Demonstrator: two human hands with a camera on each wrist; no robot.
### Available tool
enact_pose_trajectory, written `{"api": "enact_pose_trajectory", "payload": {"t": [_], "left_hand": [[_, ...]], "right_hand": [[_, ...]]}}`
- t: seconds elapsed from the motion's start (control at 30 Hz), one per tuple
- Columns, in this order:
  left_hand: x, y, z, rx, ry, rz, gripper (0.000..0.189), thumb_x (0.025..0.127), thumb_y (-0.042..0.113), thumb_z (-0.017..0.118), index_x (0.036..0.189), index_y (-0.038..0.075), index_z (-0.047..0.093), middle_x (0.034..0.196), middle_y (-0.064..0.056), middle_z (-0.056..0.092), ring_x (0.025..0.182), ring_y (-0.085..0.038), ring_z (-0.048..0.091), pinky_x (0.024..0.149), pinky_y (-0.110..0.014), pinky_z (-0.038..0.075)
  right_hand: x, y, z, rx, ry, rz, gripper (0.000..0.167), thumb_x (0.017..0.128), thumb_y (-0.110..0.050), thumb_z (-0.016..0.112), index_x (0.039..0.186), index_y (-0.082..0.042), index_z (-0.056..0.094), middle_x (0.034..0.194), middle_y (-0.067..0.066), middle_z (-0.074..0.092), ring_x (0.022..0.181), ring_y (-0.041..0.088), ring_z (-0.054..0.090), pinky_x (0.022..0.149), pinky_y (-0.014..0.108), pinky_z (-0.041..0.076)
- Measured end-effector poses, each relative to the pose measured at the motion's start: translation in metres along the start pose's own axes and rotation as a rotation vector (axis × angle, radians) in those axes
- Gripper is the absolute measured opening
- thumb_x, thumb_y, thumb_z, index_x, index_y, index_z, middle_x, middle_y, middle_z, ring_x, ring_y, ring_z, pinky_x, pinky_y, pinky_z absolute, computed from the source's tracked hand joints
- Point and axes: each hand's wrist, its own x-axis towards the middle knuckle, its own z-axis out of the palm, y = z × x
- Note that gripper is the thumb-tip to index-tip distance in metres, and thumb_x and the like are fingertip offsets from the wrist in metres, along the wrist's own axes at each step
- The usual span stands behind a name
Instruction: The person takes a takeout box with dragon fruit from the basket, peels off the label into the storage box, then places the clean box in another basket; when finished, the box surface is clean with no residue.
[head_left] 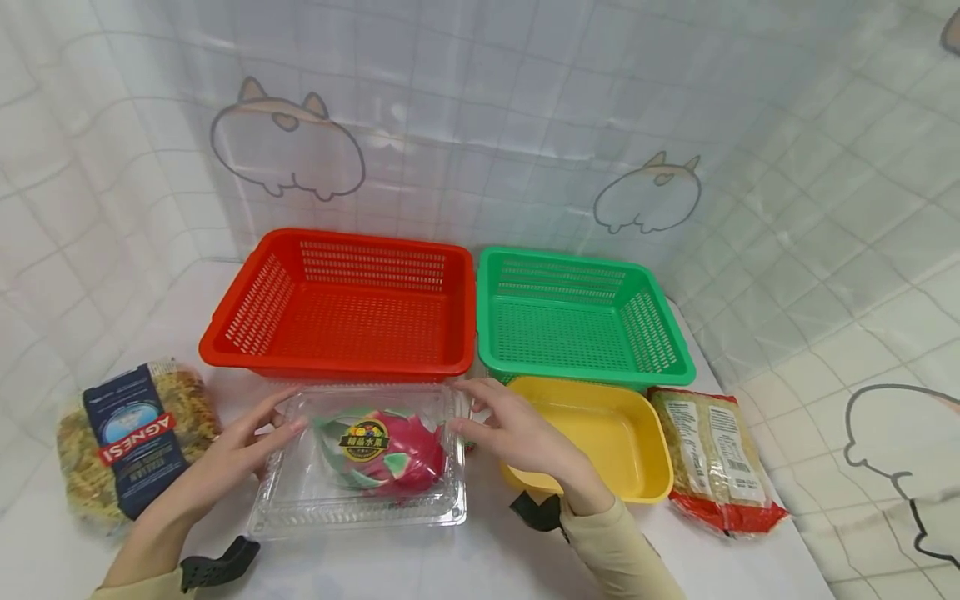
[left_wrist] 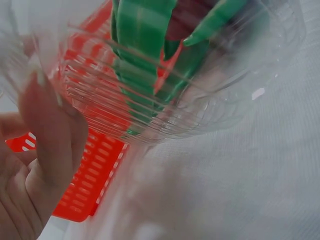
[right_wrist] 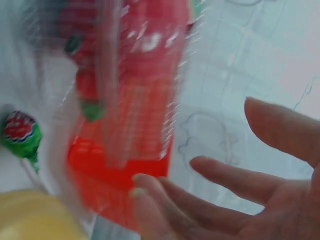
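A clear plastic clamshell box (head_left: 300, 487) with a pink-and-green dragon fruit (head_left: 411, 462) inside is in front of the red basket. It bears a round black-and-gold label (head_left: 364, 439). My left hand (head_left: 243, 446) grips the box's left edge, and the thumb (left_wrist: 47, 115) lies against the plastic in the left wrist view. By the right edge is my right hand (head_left: 517, 425), its fingers spread. In the right wrist view these fingers (right_wrist: 230, 177) stand apart from the box, with nothing between them. A green-wrapped lollipop (right_wrist: 21, 132) lies nearby, mostly hidden in the head view.
Behind the box stand a red basket (head_left: 341, 367) and a green basket (head_left: 592, 375). A yellow bin (head_left: 607, 433) is at the right, beside a bag with a red end (head_left: 716, 458). A pasta bag (head_left: 138, 437) lies left, near my left forearm.
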Motion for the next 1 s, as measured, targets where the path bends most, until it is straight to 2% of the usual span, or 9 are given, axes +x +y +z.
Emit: {"api": "enact_pose_trajectory", "payload": {"t": [0.1,0.2,0.3,0.4,0.5,0.67,0.83,1.0], "left_hand": [[-0.001,0.001,-0.001,0.001,0.007,-0.006,0.066,0.105,0.031,0.049,0.160,0.011,0.018,0.111,-0.011,0.034,0.088,-0.014,0.050,0.057,-0.029,0.049],[-0.001,0.001,-0.001,-0.007,0.005,-0.002,0.066,0.105,0.031,0.049,0.160,0.011,0.018,0.110,-0.012,0.034,0.088,-0.014,0.049,0.057,-0.030,0.049],[-0.001,0.000,-0.001,-0.014,0.004,-0.006,0.066,0.105,0.031,0.050,0.160,0.012,0.018,0.110,-0.011,0.034,0.088,-0.015,0.049,0.057,-0.030,0.048],[-0.001,-0.001,-0.002,-0.009,0.005,-0.005,0.066,0.105,0.031,0.049,0.160,0.012,0.017,0.110,-0.012,0.034,0.089,-0.015,0.049,0.056,-0.030,0.048],[-0.001,-0.001,-0.002,-0.008,0.003,-0.003,0.066,0.105,0.031,0.049,0.160,0.012,0.018,0.110,-0.012,0.035,0.088,-0.015,0.050,0.056,-0.030,0.048],[-0.001,-0.001,-0.003,-0.016,-0.006,0.000,0.066,0.105,0.030,0.050,0.160,0.012,0.018,0.108,-0.013,0.036,0.087,-0.016,0.051,0.057,-0.030,0.049],[0.000,-0.003,-0.002,-0.010,-0.013,-0.006,0.066,0.105,0.029,0.050,0.160,0.012,0.017,0.107,-0.012,0.036,0.085,-0.016,0.052,0.057,-0.030,0.049],[0.000,-0.004,-0.001,-0.008,-0.017,-0.008,0.066,0.105,0.029,0.050,0.160,0.012,0.016,0.108,-0.012,0.037,0.085,-0.015,0.052,0.057,-0.029,0.050]], "right_hand": [[-0.001,-0.012,-0.001,-0.014,-0.001,-0.053,0.048,0.099,-0.032,0.063,0.141,-0.012,0.056,0.122,0.005,0.059,0.102,0.019,0.057,0.086,0.029,0.052],[0.003,-0.024,0.000,-0.011,-0.013,-0.097,0.041,0.098,-0.028,0.064,0.135,-0.010,0.061,0.121,0.006,0.061,0.094,0.014,0.060,0.079,0.026,0.054],[0.013,-0.036,0.003,-0.028,-0.033,-0.123,0.035,0.099,-0.026,0.064,0.130,-0.010,0.063,0.119,0.004,0.063,0.091,0.011,0.060,0.075,0.023,0.053],[0.026,-0.044,0.010,-0.065,-0.074,-0.146,0.032,0.099,-0.024,0.064,0.127,-0.010,0.064,0.113,0.001,0.065,0.090,0.007,0.059,0.076,0.019,0.051],[0.038,-0.052,0.017,-0.096,-0.135,-0.137,0.033,0.097,-0.022,0.066,0.128,-0.010,0.064,0.107,-0.001,0.065,0.087,0.003,0.059,0.074,0.017,0.051],[0.054,-0.061,0.030,-0.182,-0.206,-0.088,0.036,0.096,-0.025,0.068,0.129,-0.011,0.061,0.112,-0.001,0.065,0.087,0.002,0.058,0.074,0.016,0.048],[0.063,-0.062,0.044,-0.256,-0.227,-0.039,0.041,0.094,-0.030,0.070,0.129,-0.012,0.058,0.105,-0.006,0.061,0.093,0.003,0.053,0.074,0.015,0.044],[0.066,-0.058,0.051,-0.296,-0.237,-0.027,0.034,0.095,-0.030,0.069,0.122,-0.012,0.056,0.097,-0.006,0.052,0.087,0.004,0.048,0.071,0.016,0.042]]}}
